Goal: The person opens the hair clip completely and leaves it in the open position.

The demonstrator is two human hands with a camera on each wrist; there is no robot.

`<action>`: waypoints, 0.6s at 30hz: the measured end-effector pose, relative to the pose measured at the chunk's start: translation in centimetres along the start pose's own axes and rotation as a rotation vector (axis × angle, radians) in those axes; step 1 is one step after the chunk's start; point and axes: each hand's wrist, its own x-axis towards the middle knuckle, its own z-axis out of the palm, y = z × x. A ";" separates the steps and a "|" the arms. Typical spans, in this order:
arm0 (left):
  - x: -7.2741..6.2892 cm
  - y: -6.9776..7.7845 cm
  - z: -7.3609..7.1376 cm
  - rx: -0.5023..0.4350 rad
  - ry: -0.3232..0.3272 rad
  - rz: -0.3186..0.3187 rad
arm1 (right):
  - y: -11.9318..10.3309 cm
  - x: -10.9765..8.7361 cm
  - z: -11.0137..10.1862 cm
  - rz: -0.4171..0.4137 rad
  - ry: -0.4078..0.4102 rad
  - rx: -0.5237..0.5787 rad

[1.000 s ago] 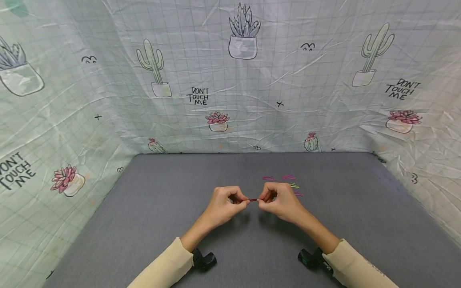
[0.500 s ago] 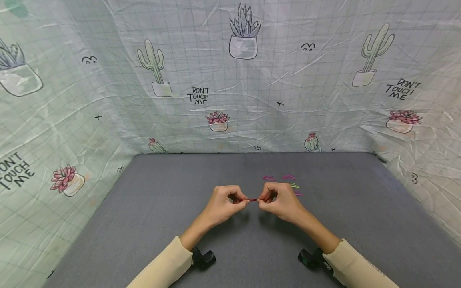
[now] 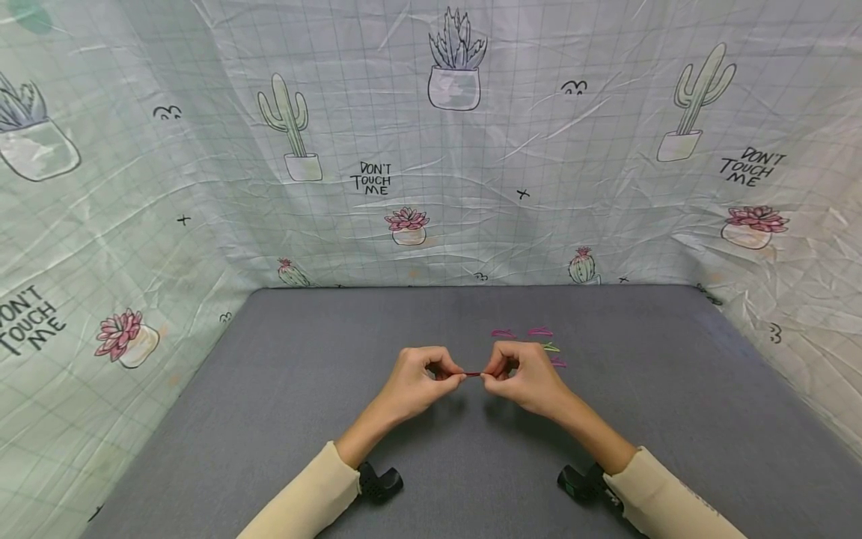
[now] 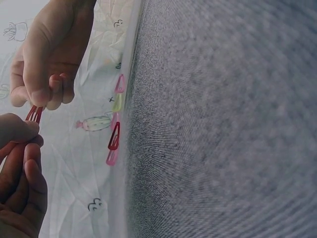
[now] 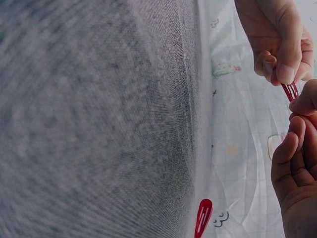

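A red snap hair clip (image 3: 474, 373) is stretched between both hands above the grey table, its slotted middle showing in both wrist views. My left hand (image 3: 419, 383) pinches one end between thumb and index finger. At the other end, my right hand (image 3: 528, 376) pinches the clip the same way. The clip's two ends are hidden under the fingertips. Behind the right hand lie pink hair clips (image 3: 502, 333) and a yellow-green hair clip (image 3: 551, 347). Another red hair clip (image 4: 114, 136) lies among them in the left wrist view.
The grey cloth-covered table (image 3: 303, 359) reaches back to a pale curtain (image 3: 471, 150) printed with cacti, which also hangs on both sides. Black wrist cameras (image 3: 380, 485) sit at both cuffs, low over the table. Beige sleeves (image 3: 303, 494) cover the forearms.
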 end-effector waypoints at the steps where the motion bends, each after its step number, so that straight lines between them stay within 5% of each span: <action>1: 0.0 0.0 0.0 0.001 0.001 0.000 | 0.0 0.0 0.0 0.003 -0.001 -0.002; 18: 0.0 0.3 0.2 0.024 0.003 0.009 | 0.3 -0.1 0.0 0.017 0.000 -0.013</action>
